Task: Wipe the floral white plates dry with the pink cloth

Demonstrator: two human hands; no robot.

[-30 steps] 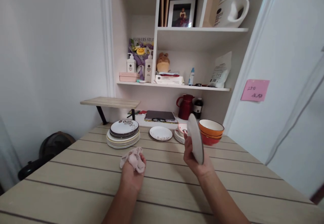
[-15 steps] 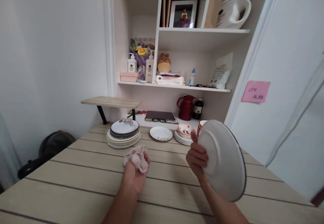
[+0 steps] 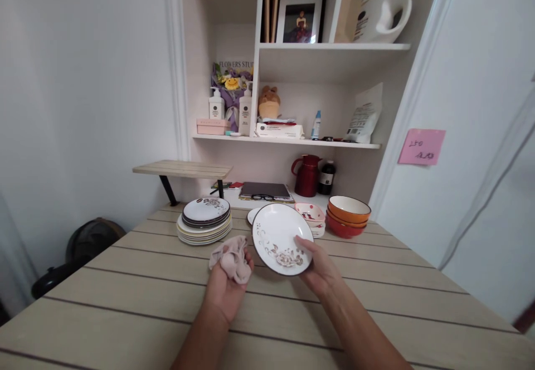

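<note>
A white plate [image 3: 281, 235] with a dark rim and a brown flower pattern is tilted up above the table, its front facing me. My right hand [image 3: 321, 267] grips its lower right edge, thumb on the front and fingers behind. Palm up, my left hand [image 3: 232, 289] holds a crumpled pale pink cloth [image 3: 234, 258] just left of the plate. Behind the held plate another white plate [image 3: 252, 215] lies on the table, mostly hidden. To the left rises a stack of plates [image 3: 204, 222], dark-rimmed ones on top of yellow-rimmed ones.
Stacked orange and red bowls [image 3: 348, 217] stand at the back right, beside a pink-patterned square bowl [image 3: 310, 212] on small plates. Further back are a laptop [image 3: 265, 190], a red jug [image 3: 307, 176] and a dark bottle [image 3: 326, 178]. A small raised shelf [image 3: 183, 169] overhangs the back left.
My right hand has turned the plate from its underside to its patterned front and brought it left, near the cloth. The orange bowls are now uncovered. My left hand has shifted slightly right.
</note>
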